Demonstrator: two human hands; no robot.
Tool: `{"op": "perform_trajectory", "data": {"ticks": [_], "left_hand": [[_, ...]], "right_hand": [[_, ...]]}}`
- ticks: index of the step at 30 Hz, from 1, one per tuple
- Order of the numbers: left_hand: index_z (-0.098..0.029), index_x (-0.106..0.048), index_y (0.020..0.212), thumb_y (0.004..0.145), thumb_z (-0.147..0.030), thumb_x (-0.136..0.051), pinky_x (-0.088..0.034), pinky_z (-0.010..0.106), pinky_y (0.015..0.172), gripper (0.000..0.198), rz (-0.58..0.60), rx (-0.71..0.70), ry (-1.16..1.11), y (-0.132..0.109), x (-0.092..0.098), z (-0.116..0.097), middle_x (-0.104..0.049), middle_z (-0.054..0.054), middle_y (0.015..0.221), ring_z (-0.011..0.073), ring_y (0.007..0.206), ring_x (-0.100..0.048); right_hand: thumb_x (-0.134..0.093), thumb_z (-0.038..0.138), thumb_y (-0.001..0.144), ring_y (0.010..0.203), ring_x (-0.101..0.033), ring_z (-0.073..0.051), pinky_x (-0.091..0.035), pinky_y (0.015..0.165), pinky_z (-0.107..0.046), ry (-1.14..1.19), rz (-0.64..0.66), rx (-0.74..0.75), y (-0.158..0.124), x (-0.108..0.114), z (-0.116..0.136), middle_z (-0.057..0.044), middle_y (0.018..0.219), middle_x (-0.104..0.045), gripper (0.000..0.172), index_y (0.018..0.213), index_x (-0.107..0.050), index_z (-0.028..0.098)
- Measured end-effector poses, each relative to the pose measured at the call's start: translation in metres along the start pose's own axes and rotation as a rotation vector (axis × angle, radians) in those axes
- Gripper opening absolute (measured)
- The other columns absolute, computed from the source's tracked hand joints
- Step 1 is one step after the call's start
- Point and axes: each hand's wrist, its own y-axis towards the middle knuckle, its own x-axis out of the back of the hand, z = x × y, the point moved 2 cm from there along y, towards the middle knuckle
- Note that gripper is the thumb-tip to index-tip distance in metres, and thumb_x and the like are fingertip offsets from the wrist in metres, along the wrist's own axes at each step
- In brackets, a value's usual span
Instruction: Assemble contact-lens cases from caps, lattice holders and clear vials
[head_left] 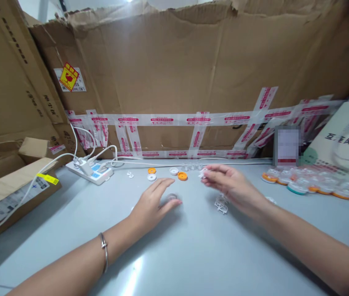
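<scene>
My left hand [152, 205] is over the table with its thumb and fingers apart. In the gap by its thumb is a small clear round piece [171, 197], blurred; whether the hand touches it I cannot tell. Between the fingertips of my right hand [231, 185] is a small white plastic part [203, 173], its shape partly hidden. Several openwork white plastic pieces [221, 204] lie on the table below that hand. Beyond the hands are an orange ring-like cap [182, 176], a white one [174, 171], and another orange and white pair [151, 174].
Clear domes [192, 165] stand at the back. Several clear-topped pieces with orange or teal bases [313, 183] cluster at right, before a grey box [287, 144]. A power strip [92, 170] with white cables and an open carton [14, 193] are left. Cardboard [168, 61] walls the back.
</scene>
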Motion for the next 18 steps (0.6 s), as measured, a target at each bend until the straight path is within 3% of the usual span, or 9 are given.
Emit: {"op": "perform_trajectory", "data": {"ticks": [3,5,10,14,18], "left_hand": [[-0.018,-0.051,0.112,0.082,-0.024,-0.059,-0.051,0.032,0.078,0.031,-0.077,-0.107,-0.079,-0.002,0.004,-0.017,-0.062,0.009,0.099,0.0175,0.089,-0.060],[-0.018,-0.057,0.103,0.085,-0.018,-0.054,-0.052,0.029,0.074,0.018,-0.092,-0.147,-0.116,-0.003,0.005,-0.025,-0.063,0.007,0.092,0.0154,0.083,-0.061],[-0.017,-0.061,0.087,0.082,-0.011,-0.055,-0.052,0.029,0.073,0.010,-0.130,-0.088,-0.176,-0.003,0.009,-0.027,-0.064,0.007,0.089,0.0164,0.085,-0.062],[-0.016,-0.059,0.083,0.081,-0.011,-0.056,-0.052,0.026,0.066,0.007,-0.138,0.007,-0.230,-0.003,0.009,-0.022,-0.066,0.004,0.080,0.0139,0.072,-0.062],[-0.016,-0.061,0.081,0.082,-0.012,-0.054,-0.049,0.025,0.065,0.008,-0.091,-0.025,-0.224,-0.003,0.009,-0.024,-0.065,0.003,0.076,0.0131,0.069,-0.060]], "right_hand": [[-0.080,0.037,0.053,0.071,-0.065,-0.014,-0.047,0.076,-0.030,0.125,0.152,-0.174,-0.026,-0.036,-0.015,0.000,0.068,-0.069,0.038,0.075,-0.055,0.019],[-0.077,0.038,0.058,0.072,-0.066,-0.014,-0.047,0.077,-0.030,0.128,0.231,-0.208,-0.036,-0.045,-0.018,0.000,0.066,-0.069,0.034,0.074,-0.054,0.018],[-0.072,0.040,0.066,0.079,-0.066,-0.015,-0.043,0.080,-0.029,0.068,0.290,-0.177,-0.040,-0.040,-0.012,-0.001,0.068,-0.071,0.030,0.071,-0.051,0.019],[-0.072,0.041,0.066,0.078,-0.066,-0.016,-0.043,0.075,-0.030,-0.031,0.343,-0.171,-0.040,-0.039,-0.011,-0.003,0.072,-0.073,0.031,0.070,-0.050,0.019],[-0.067,0.046,0.067,0.072,-0.064,-0.015,-0.043,0.071,-0.029,-0.166,0.415,-0.136,-0.033,-0.033,-0.008,-0.004,0.070,-0.071,0.031,0.070,-0.053,0.019]]}}
